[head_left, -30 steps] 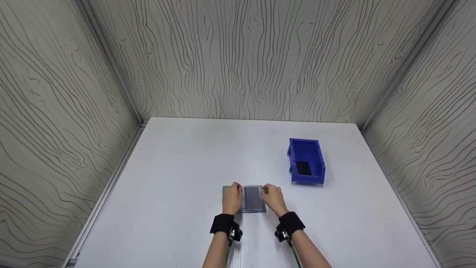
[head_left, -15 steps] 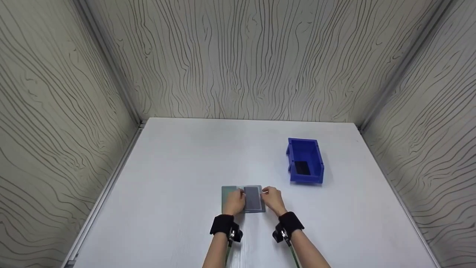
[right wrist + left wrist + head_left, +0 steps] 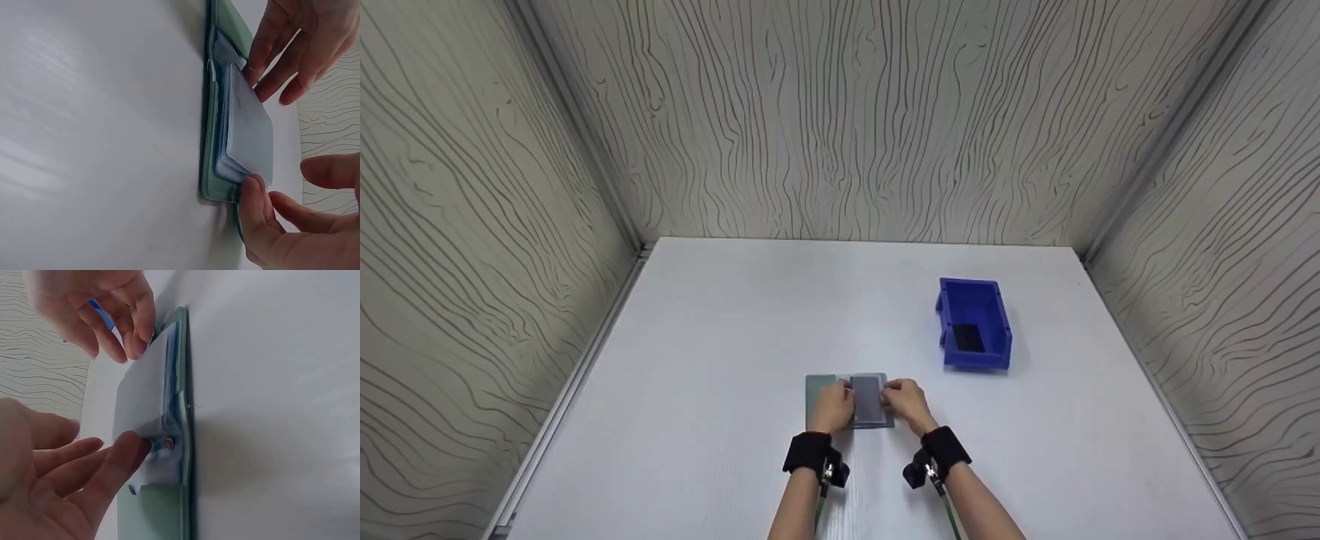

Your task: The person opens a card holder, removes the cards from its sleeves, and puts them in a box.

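A green card holder [image 3: 820, 391] lies spread open on the white table, with a stack of clear plastic sleeves [image 3: 868, 400] on its right half. My left hand [image 3: 834, 406] is at the inner side of the sleeves, its thumb resting near a small round snap [image 3: 170, 443] and its fingers held loosely apart. At the outer edge, my right hand [image 3: 910, 403] pinches the sleeves' corner between thumb and finger; in the right wrist view these fingertips [image 3: 253, 185] meet the layered sleeves. The lower green cover is partly hidden under the sleeves.
A blue open bin [image 3: 975, 322] stands to the right, farther back on the table [image 3: 735, 322], with a dark flat piece [image 3: 968, 337] inside. Wood-patterned panels [image 3: 840, 120] enclose the table at the back and sides.
My left hand has shifted slightly right and toward me, uncovering more of the green cover. My right hand has moved slightly left, closer onto the sleeves' edge.
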The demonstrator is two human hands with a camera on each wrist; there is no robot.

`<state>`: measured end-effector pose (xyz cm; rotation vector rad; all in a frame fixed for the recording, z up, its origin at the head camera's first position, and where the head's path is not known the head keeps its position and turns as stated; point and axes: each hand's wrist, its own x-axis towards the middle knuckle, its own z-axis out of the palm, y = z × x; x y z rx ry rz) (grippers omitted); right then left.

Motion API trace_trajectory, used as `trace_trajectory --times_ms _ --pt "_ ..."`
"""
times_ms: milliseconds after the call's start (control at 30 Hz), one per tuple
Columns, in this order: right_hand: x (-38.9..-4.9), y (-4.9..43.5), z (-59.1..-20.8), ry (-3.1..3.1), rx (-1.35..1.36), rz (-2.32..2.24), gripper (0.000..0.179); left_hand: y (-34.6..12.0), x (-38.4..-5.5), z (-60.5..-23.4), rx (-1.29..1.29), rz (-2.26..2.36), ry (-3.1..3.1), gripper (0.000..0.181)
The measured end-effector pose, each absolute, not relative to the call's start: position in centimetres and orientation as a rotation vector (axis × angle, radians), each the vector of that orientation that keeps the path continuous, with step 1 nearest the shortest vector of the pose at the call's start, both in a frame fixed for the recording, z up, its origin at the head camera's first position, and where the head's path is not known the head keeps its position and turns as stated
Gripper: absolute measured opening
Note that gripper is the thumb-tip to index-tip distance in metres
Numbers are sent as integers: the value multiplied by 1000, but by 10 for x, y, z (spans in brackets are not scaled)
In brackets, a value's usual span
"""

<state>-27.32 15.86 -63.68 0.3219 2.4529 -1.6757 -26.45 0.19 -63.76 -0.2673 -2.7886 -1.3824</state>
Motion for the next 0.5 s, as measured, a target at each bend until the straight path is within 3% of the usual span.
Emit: trace_trajectory --times_ms 200,500 --pt "-272 153 -633 2553 204 -1688 31 3 -264 -638 -224 -1417 -2774 19" --pt "-271 150 -631 2383 -48 -1837 28 2 -261 -637 -189 -1512 -2805 50"
